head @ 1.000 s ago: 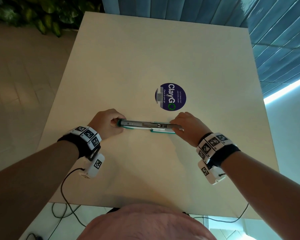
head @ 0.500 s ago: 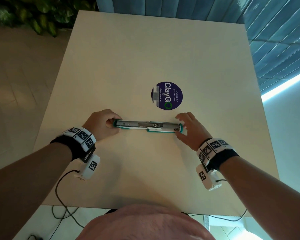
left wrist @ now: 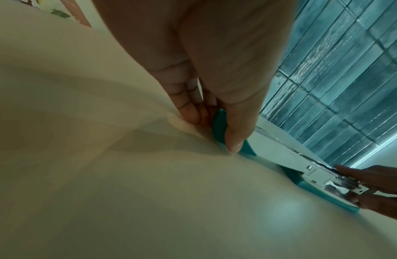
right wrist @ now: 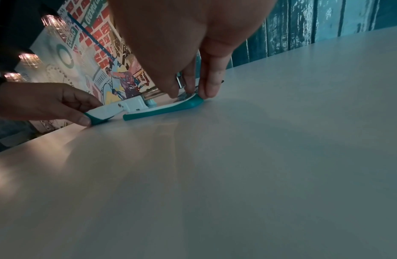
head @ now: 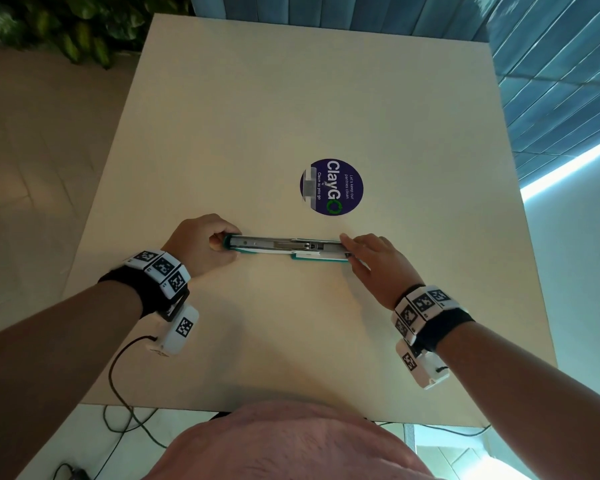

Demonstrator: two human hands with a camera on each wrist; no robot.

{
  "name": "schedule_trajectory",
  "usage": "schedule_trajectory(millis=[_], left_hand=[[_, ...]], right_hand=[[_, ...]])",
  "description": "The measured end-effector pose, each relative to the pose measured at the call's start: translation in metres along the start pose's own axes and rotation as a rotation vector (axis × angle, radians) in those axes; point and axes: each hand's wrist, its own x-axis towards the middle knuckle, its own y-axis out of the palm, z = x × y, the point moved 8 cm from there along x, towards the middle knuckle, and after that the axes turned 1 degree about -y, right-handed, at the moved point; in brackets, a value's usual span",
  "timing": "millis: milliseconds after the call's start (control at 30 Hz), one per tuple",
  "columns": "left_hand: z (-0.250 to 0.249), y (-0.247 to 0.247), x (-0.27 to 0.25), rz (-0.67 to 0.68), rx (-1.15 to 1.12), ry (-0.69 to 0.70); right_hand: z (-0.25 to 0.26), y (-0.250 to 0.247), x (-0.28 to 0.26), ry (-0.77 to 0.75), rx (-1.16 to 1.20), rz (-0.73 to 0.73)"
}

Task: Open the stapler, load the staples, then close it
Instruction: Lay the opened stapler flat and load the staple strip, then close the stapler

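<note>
Room, head view: pale square table (head: 326,98) against a teal slatted wall, with a round purple sticker (head: 331,187) on the top; I see leafy plants at the far left corner.
Stapler, head view: the teal and white stapler (head: 286,247) lies swung fully open and flat, just on my side of the sticker, its metal channel facing up.
Progress, head view: I judge opening done; I cannot tell whether staples sit in the channel; closing is left.
Left hand, head view: my left hand (head: 201,244) curls round the stapler's left end.
Right hand, head view: my right hand (head: 374,259) touches the right end, fingers fairly straight.
Left wrist view: thumb (left wrist: 235,136) and fingers (left wrist: 188,108) pinch the teal tip (left wrist: 219,126), pressing it to the table.
Right wrist view: two fingertips (right wrist: 211,87) press down on the base's teal end (right wrist: 193,102); the metal rail (right wrist: 179,81) rises behind them. Whether they pinch anything small I cannot tell.
</note>
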Motion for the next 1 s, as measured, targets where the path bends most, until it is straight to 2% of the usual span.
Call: schedule_trajectory(millis=[133,400,533,633,800,900,1000], left_hand=[[-0.001,0.000,-0.001,-0.014,0.003,-0.003],[-0.010,-0.010,-0.003,0.015,-0.028,0.000],[-0.038,-0.032,-0.004,-0.018,-0.129,0.059],[-0.075,-0.034,0.003,0.016,-0.222,0.128],[-0.133,0.000,0.019,0.056,-0.209,0.275],[-0.161,0.035,0.028,0.107,-0.040,0.378],[-0.171,0.070,0.039,0.236,0.138,0.403]], right_hand=[[0.000,0.002,-0.002,0.008,0.003,0.022],[-0.008,-0.007,0.006,0.138,0.138,0.048],[-0.013,-0.007,0.009,0.168,0.164,0.050],[-0.015,-0.008,0.008,0.188,0.191,0.036],[-0.015,-0.010,0.006,0.199,0.225,0.016],[-0.015,-0.010,0.005,0.196,0.230,0.007],[-0.015,-0.009,0.004,0.190,0.227,0.000]])
